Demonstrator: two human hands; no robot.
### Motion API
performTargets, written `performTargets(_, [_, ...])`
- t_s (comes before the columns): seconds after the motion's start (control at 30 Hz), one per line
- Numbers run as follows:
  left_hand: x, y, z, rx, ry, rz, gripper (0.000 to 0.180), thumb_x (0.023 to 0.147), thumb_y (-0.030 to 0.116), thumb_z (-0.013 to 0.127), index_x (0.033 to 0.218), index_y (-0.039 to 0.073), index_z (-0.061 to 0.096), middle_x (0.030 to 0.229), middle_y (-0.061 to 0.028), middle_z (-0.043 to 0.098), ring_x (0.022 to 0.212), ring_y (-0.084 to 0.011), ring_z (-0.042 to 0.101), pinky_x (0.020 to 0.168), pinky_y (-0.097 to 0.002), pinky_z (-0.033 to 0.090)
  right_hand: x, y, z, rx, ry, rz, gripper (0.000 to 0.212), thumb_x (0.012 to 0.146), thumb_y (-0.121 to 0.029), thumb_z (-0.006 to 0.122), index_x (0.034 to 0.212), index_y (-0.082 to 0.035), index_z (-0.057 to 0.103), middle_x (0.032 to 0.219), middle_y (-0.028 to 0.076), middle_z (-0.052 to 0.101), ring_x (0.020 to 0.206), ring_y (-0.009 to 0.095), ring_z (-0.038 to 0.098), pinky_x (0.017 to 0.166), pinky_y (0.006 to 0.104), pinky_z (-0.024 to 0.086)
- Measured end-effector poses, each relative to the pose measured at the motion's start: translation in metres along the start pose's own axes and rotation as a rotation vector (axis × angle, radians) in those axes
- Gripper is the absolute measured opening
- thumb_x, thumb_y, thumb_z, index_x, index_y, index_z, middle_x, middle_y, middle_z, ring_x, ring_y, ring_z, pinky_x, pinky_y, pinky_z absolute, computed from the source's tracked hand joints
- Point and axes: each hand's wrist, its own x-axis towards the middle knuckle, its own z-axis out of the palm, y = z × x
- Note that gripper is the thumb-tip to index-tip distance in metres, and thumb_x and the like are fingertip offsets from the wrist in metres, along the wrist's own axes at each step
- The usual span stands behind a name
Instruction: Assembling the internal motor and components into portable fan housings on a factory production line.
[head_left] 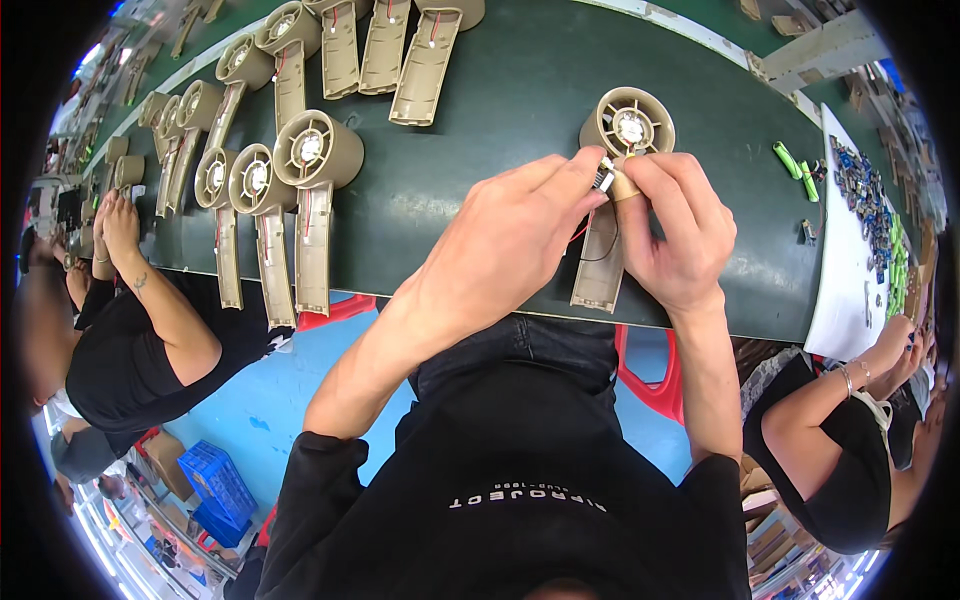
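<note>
Fan shell (600,265) in beige plastic lay on a dark green desk (450,180), right of centre, directly in front of the person. Its round head (655,125) sat just beyond the fingertips, and its long open handle ran from there back toward the person's body, slanting slightly left, between the two wrists. The left hand (520,235) came in from the left, thumb and fingertips closed in a pinch on a small black-and-white part (603,178) above the neck, where head met handle. The right hand (680,230) was bent in from the right, a tan cover (625,187) on one digit beside that part; whether it gripped anything could not be told. Both hands were about equally near the neck. A red wire (576,236) hung below the left fingertips. Similar beige shells (318,150) stood well apart to the left, green cylinders (787,160) to the right
</note>
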Motion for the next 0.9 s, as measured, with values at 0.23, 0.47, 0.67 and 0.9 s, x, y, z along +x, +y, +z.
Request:
performTargets(0.23, [0.008,-0.001,-0.007,0.063,-0.15,0.055,0.032,0.088,0.002,0.063,0.12,-0.001,0.058,0.083,-0.0156,0.06,0.07,-0.0325,0.058,0.061,-0.0389,0.047,-0.001,0.002,-0.003,-0.016,-0.022,-0.019,0.019,0.072,0.008,0.07,0.089,0.0,0.067,0.083,0.012,0.065,0.068,0.024,0.066,0.058,0.0299,0.052])
performTargets(0.47, [0.009,0.0,-0.003,-0.087,0.056,-0.019,0.026,0.091,0.006,0.059,0.115,-0.004,0.057,0.098,-0.021,0.063,0.087,-0.037,0.062,0.077,-0.0394,0.05,0.016,-0.001,0.002,0.054,-0.008,0.027,0.018,0.075,0.008,0.069,0.092,0.0,0.067,0.085,0.013,0.064,0.068,0.025,0.065,0.061,0.0285,0.052])
performTargets(0.67, [0.002,0.013,0.016,-0.301,0.015,-0.388,0.036,0.092,0.004,0.052,0.126,0.003,0.039,0.082,-0.0165,0.06,0.074,-0.0328,0.063,0.066,-0.0424,0.048,-0.012,0.004,-0.011,0.269,0.133,0.502,0.044,0.09,-0.002,0.062,0.132,-0.001,0.051,0.096,0.006,0.063,0.066,0.005,0.054,0.055,0.0197,0.044])
performTargets(0.9, [0.077,-0.007,-0.125,0.185,0.383,-0.29,0.037,0.092,0.006,0.051,0.126,0.002,0.039,0.084,-0.0197,0.063,0.077,-0.0354,0.065,0.068,-0.0438,0.05,-0.012,0.008,-0.016,0.355,-0.001,0.734,0.044,0.092,-0.003,0.06,0.134,-0.001,0.049,0.093,0.003,0.059,0.061,0.004,0.047,0.052,0.0182,0.04])
